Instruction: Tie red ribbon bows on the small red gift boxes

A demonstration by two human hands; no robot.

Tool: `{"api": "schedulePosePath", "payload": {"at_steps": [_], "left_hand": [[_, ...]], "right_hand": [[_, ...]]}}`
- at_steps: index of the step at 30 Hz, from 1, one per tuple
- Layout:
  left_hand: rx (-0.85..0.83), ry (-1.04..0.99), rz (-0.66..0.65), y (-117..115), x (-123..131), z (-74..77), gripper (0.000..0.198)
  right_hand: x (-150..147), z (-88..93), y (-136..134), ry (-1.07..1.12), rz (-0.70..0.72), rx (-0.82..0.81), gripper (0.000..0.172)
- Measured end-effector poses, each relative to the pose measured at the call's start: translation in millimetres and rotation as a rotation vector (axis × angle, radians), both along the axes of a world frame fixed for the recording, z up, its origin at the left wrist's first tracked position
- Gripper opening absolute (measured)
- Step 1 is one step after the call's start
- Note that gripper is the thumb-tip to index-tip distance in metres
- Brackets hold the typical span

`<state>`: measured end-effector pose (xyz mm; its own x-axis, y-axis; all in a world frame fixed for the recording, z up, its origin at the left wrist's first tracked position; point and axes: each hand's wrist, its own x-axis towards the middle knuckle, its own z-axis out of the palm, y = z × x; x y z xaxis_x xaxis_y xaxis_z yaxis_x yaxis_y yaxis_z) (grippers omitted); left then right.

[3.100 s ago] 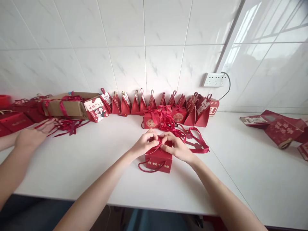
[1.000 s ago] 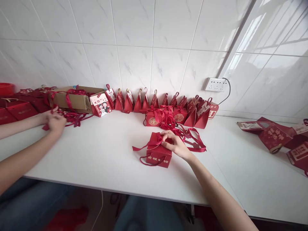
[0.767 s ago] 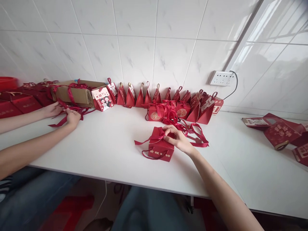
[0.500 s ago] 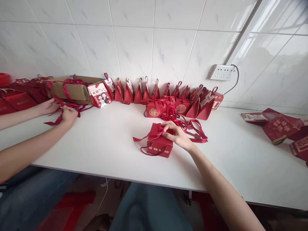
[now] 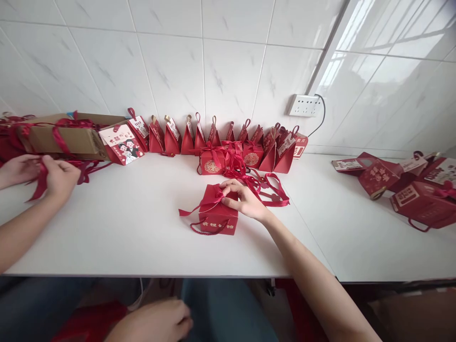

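Observation:
A small red gift box (image 5: 219,209) with gold lettering and a twisted cord handle stands upright on the white table. On its top, the thumb and fingers of my right hand (image 5: 242,197) pinch a red ribbon (image 5: 217,194) at the knot. One ribbon tail sticks out to the left of the box. My left hand (image 5: 160,320) is low in front of the table edge, over my lap, with its fingers curled in and slightly blurred; nothing shows in it. Behind my right hand lie loose red ribbons (image 5: 272,192).
A co-worker's hands (image 5: 59,178) handle red ribbon at the left, by a cardboard box (image 5: 64,137). Peaked red boxes (image 5: 173,135) line the wall, with bow-tied boxes (image 5: 213,161) before them. More red boxes (image 5: 422,202) lie at the right. A power socket (image 5: 304,105) is on the wall.
My left hand has come into view at the bottom. The view has turned right, so things sit further left. My right hand keeps its pinch on the ribbon.

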<state>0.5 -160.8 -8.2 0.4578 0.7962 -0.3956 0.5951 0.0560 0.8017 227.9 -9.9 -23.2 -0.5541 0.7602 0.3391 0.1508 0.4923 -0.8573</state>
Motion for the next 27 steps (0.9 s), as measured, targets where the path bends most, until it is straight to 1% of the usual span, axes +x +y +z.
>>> {"api": "schedulePosePath", "payload": {"at_steps": [1, 2, 3, 4, 5, 6, 7, 8, 9, 11, 12, 13, 14, 16, 19, 21, 23, 25, 27], "left_hand": [[-0.032, -0.049, -0.077, -10.0, 9.7, -3.8, 0.025], [-0.023, -0.124, -0.126, -14.1, 17.0, -3.6, 0.028], [0.048, -0.207, -0.122, -11.7, 22.2, 0.2, 0.032], [0.184, -0.274, -0.047, -3.1, 25.8, 6.2, 0.035], [0.38, -0.322, 0.082, 10.8, 28.4, 13.1, 0.037], [0.58, -0.283, 0.235, 28.5, 30.4, 19.5, 0.033], [0.731, -0.205, 0.372, 48.0, 32.0, 24.3, 0.027], [0.81, -0.117, 0.379, 67.3, 33.3, 27.1, 0.022], [0.844, -0.053, 0.327, 84.9, 34.3, 27.7, 0.021], [0.842, 0.032, 0.178, 110.3, 35.3, 24.0, 0.02], [0.828, 0.051, 0.116, 117.4, 35.2, 21.1, 0.02], [0.816, 0.055, 0.082, 121.2, 34.9, 18.3, 0.021], [0.797, 0.04, 0.08, 122.4, 34.5, 16.1, 0.021], [0.702, -0.065, 0.136, 119.9, 34.4, 14.3, 0.022], [0.446, -0.337, 0.252, 114.2, 37.0, 16.3, 0.024], [0.278, -0.505, 0.267, 113.3, 38.9, 19.0, 0.021], [0.163, -0.637, 0.255, 115.5, 39.2, 23.8, 0.015], [0.144, -0.747, 0.253, 119.2, 38.1, 33.7, 0.013], [0.247, -0.838, 0.266, 120.4, 37.8, 51.6, 0.014]], "right_hand": [[0.0, -0.5, -0.1, 0.005, 0.001, -0.005, 0.014], [0.1, -1.2, -0.1, 0.013, 0.002, -0.009, 0.016], [0.3, -1.9, -0.1, 0.023, 0.003, -0.01, 0.018], [0.6, -2.6, 0.0, 0.034, 0.005, -0.008, 0.021], [0.8, -3.2, 0.1, 0.048, 0.009, -0.006, 0.023], [1.0, -3.6, 0.2, 0.065, 0.017, -0.006, 0.025], [1.1, -3.9, 0.3, 0.082, 0.03, -0.007, 0.027], [1.1, -4.0, 0.4, 0.098, 0.046, -0.01, 0.028], [0.9, -3.9, 0.4, 0.111, 0.06, -0.017, 0.029], [0.4, -3.5, 0.2, 0.12, 0.072, -0.034, 0.03], [0.0, -3.1, 0.1, 0.116, 0.069, -0.04, 0.029], [-0.3, -2.7, 0.0, 0.108, 0.063, -0.044, 0.029], [-0.6, -2.2, -0.2, 0.103, 0.057, -0.048, 0.028], [-0.8, -1.2, -0.4, 0.102, 0.059, -0.056, 0.025], [-0.7, 0.3, -0.5, 0.109, 0.066, -0.055, 0.022], [-0.9, 0.8, -0.3, 0.103, 0.065, -0.037, 0.02], [-1.6, 0.8, 0.3, 0.093, 0.066, -0.029, 0.018], [-2.0, 0.5, 1.3, 0.074, 0.07, -0.035, 0.018], [-1.1, 0.1, 1.8, 0.054, 0.068, -0.019, 0.018]]}}
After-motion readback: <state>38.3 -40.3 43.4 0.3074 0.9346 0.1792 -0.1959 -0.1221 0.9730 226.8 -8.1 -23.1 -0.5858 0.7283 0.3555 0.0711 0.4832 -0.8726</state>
